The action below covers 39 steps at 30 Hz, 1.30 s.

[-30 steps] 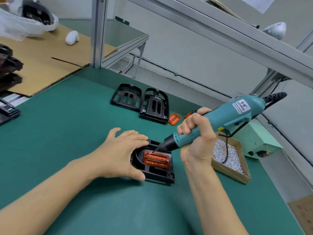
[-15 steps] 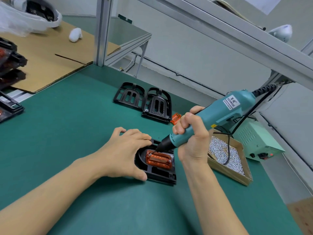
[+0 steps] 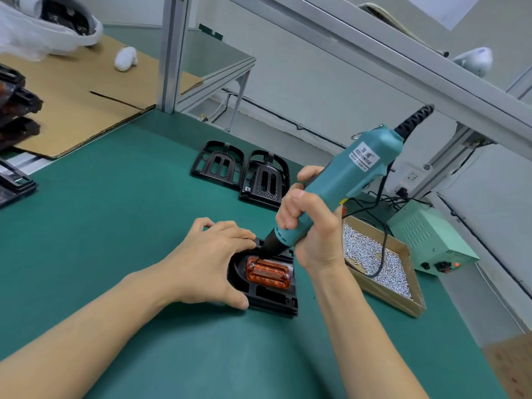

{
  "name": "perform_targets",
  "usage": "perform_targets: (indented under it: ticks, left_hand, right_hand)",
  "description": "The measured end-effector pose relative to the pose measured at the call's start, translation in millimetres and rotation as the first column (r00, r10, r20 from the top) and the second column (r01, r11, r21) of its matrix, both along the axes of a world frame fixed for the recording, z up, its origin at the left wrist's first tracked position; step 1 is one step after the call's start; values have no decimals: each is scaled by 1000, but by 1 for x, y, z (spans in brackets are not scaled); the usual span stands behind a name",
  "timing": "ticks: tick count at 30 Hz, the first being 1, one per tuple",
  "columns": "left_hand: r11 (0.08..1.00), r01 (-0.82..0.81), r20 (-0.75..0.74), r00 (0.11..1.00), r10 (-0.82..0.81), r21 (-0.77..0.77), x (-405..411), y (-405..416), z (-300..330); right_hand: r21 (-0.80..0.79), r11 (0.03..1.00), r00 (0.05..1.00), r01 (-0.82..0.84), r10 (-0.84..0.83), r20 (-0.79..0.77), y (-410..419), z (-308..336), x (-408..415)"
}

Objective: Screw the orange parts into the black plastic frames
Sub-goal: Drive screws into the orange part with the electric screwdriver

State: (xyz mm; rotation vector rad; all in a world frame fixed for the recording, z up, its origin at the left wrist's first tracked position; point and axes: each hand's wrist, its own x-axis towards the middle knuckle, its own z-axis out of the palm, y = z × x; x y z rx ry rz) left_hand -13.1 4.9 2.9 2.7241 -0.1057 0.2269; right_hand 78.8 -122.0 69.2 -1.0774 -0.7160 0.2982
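Note:
An orange part [image 3: 268, 273] lies seated in a black plastic frame [image 3: 273, 302] on the green mat. My left hand [image 3: 207, 260] lies over the frame's left side, fingers spread along its top edge and thumb at its front edge. My right hand [image 3: 312, 226] grips a teal electric screwdriver [image 3: 339, 185], held steeply, its bit tip on the orange part's upper left corner. Two more black frames [image 3: 240, 172] lie side by side farther back.
A shallow cardboard box of silver screws [image 3: 383, 272] sits right of my right hand. A pale green power supply [image 3: 429, 240] stands behind it, with the tool's cord looping over the box. Stacked black frames [image 3: 14, 116] and cardboard [image 3: 72, 96] lie far left.
The screwdriver has tilted up from nearly level to steep, with its bit still on the orange part's upper left corner. My left hand stays on the frame.

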Motion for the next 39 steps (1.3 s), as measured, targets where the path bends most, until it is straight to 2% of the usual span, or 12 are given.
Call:
perform_targets:
  ticks: [5,11,20,22,25,27,30,34,37,39]
  left_hand:
    - [1000,1,11,1000,-1,4,0,1,0]
    - [1000,-3,12,1000,3,-17,1,0,0]
    - [1000,9,14,1000,-9,-25,-1,1,2]
    - [1000,14,7,1000,-14,-19,-1,1,2]
    - [999,18,-4,1000,-18,-29,-2,2,1]
    - [1000,19,-7,1000,-19,-25,-3,2,2]
    - [1000,15,-16,1000,-15,-24,-4,2,2]
    - [1000,13,-40,999,-13,-19,-5,2,1]
    - [1000,9,-55,998,-10,-12,-4,2,1]
    - [1000,8,-67,998,-9,-16,-4,2,2]
  right_hand:
    - [38,999,999,21,-19,-39,-3,-4,1]
    - [30,1000,997,-5,3,74,-1,-4,-3]
    - [-6,996,989,-93,93,115,-1,-3,-7]
    - [41,999,999,-18,16,48,-3,-1,-7]
    - [182,966,980,182,-162,-119,-11,8,-1]
    - [179,929,938,324,-292,-186,-23,20,7]
    - [-56,887,862,459,-459,-216,-50,31,19]
    - [-445,826,833,346,-489,-259,-88,22,30]
    - [-704,665,881,249,-458,-121,-105,6,26]
    - [-836,489,910,248,-414,28,-107,-4,22]
